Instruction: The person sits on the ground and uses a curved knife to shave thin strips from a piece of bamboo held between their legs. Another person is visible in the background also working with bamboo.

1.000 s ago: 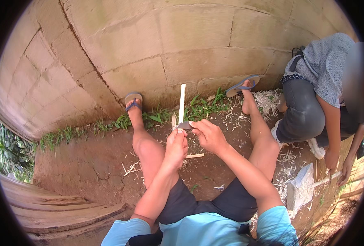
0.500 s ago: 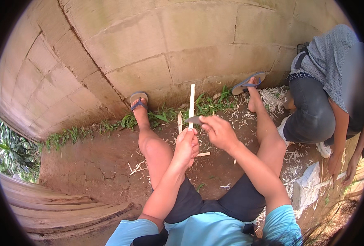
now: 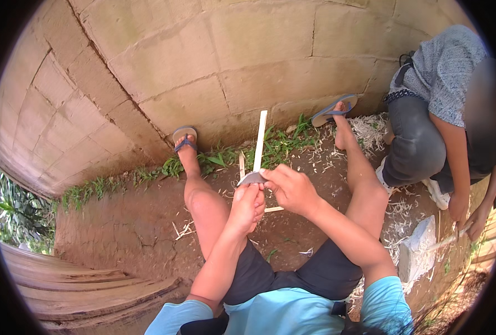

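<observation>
A pale, flat wooden strip (image 3: pixel 261 139) stands up from my left hand (image 3: pixel 246 209), whose fingers are wrapped round its lower end. My right hand (image 3: pixel 291 191) grips a short knife by its handle end, which the fingers hide. The dull grey knife blade (image 3: pixel 252 178) lies across the strip just above my left thumb, its tip pointing left. Both hands meet between my spread knees, over the dirt ground. Behind them, a second light wooden piece (image 3: pixel 242 166) and a short pale stick (image 3: pixel 274 209) show near the ground.
A block wall (image 3: pixel 270 72) rises ahead, with grass (image 3: pixel 220 156) along its foot. At the right crouches a co-worker (image 3: pixel 426 128), whose hands hold a pale stick (image 3: pixel 442 243) by a whitish stone block (image 3: pixel 417 251). Shavings (image 3: pixel 371 134) litter the ground. Wooden planks (image 3: pixel 80 279) lie at lower left.
My right hand has brought the knife down and left along the strip, so the blade now sits close above my left thumb. The strip stays upright in my left hand.
</observation>
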A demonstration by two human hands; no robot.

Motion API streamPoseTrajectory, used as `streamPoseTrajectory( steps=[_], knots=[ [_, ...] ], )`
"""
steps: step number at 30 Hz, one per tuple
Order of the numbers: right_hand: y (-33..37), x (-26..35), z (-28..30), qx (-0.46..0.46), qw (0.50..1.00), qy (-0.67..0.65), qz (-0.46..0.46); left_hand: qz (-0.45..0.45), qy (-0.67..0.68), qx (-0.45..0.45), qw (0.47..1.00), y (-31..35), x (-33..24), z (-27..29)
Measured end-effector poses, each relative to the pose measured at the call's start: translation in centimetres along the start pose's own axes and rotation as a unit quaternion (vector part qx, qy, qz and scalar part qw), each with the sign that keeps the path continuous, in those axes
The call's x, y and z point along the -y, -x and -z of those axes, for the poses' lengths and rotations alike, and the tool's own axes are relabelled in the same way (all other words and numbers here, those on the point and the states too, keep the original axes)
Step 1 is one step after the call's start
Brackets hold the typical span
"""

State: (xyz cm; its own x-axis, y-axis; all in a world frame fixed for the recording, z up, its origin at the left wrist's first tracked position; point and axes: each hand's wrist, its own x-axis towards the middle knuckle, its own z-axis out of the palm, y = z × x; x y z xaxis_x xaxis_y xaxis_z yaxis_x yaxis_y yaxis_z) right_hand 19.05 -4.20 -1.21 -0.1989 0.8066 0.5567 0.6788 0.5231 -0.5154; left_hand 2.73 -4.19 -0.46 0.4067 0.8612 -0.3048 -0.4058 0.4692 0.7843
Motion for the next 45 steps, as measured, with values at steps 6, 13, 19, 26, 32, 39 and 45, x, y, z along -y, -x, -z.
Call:
streamPoseTrajectory(
  steps=[6, 13, 19, 26, 32, 39, 45],
  knots=[
    [-0.4, 1.0, -0.9, -0.002, 1.0, -0.016, -0.01, 0.006, 0.017, 0.0, 1.0, -0.2, -0.7, 1.2],
    [-0.4, 0.1, -0.7, -0.024, 0.998, -0.035, -0.041, 0.025, 0.014, 0.004, 1.0, -0.1, -0.8, 0.7],
    [-1.6, -1.5, -0.5, -0.061, 0.994, -0.041, -0.08, 0.029, 0.016, 0.007, 0.999, -0.2, -0.9, 0.4],
    [-3.2, -3.5, -0.3, -0.122, 0.991, 0.001, -0.051, 0.036, -0.001, 0.021, 0.999, 0.1, -1.0, 0.6],
    [-2.2, -3.2, -0.4, -0.098, 0.994, -0.01, -0.042, 0.05, 0.012, 0.024, 0.998, 0.3, -0.7, 0.7],
    [-2.0, -3.3, 0.9, -0.081, 0.996, 0.038, 0.016, 0.06, 0.01, 0.063, 0.996, 0.4, 0.3, 0.5],
    [-1.3, -3.0, 2.2, -0.015, 0.996, 0.062, 0.065, 0.082, 0.054, 0.089, 0.991, 0.7, -0.4, 0.5]
  ],
)
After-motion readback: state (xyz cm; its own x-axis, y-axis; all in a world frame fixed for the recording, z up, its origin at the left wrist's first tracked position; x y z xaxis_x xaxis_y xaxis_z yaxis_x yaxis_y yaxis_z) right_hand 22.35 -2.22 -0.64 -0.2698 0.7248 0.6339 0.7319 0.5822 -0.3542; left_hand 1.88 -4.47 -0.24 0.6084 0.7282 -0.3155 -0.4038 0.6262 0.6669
